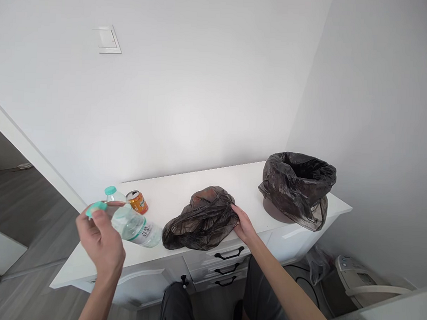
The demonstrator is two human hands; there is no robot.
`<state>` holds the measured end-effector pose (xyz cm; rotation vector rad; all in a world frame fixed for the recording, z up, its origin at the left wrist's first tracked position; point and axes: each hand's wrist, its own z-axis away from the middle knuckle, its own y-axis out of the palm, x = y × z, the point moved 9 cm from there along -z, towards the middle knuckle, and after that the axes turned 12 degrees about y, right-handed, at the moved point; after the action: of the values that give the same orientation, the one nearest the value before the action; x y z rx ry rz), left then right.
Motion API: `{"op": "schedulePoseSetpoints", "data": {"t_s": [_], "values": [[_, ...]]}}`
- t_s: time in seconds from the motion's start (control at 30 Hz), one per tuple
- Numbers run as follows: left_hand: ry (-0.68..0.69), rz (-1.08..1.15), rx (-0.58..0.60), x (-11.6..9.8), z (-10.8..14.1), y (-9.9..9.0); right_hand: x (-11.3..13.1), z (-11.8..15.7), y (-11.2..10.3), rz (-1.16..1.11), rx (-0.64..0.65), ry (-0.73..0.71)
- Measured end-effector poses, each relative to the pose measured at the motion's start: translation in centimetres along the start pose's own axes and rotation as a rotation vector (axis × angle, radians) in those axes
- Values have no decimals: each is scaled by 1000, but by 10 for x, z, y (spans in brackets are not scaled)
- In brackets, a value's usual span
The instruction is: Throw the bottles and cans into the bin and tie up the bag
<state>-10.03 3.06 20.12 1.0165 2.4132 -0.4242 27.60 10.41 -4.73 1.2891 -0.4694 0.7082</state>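
My left hand (pixel 102 237) grips a clear plastic bottle (pixel 136 227) by its teal cap, and the bottle tilts with its base toward a black plastic bag (pixel 203 221). Fingers of my right hand (pixel 244 225) pinch the right edge of that bag, which lies on the white cabinet top (pixel 173 186). Something orange shows faintly through the thin film. Behind the held bottle stands a second bottle with a teal cap (pixel 110 190), partly hidden. Beside it is an orange drink can (pixel 137 202) with its top opened.
A bin lined with a black bag (pixel 297 182) stands at the cabinet's right end. Drawers with black handles (pixel 229 253) face me. On the floor at right are a clear bag (pixel 317 263), cables and a grey appliance (pixel 357 277). A light switch (pixel 107 39) is on the wall.
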Motion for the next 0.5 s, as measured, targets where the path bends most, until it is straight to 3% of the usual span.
{"op": "schedulePoseSetpoints", "data": {"t_s": [0.1,0.37,0.5], "values": [[47,-79,-84,5,-8,-19,1,2,1,7,-1,0],[9,-209,-44,81,9,-33,-2,-1,-3,4,-2,13],[-50,-242,7,96,14,-32,-2,-2,-5,-9,-11,1]]}}
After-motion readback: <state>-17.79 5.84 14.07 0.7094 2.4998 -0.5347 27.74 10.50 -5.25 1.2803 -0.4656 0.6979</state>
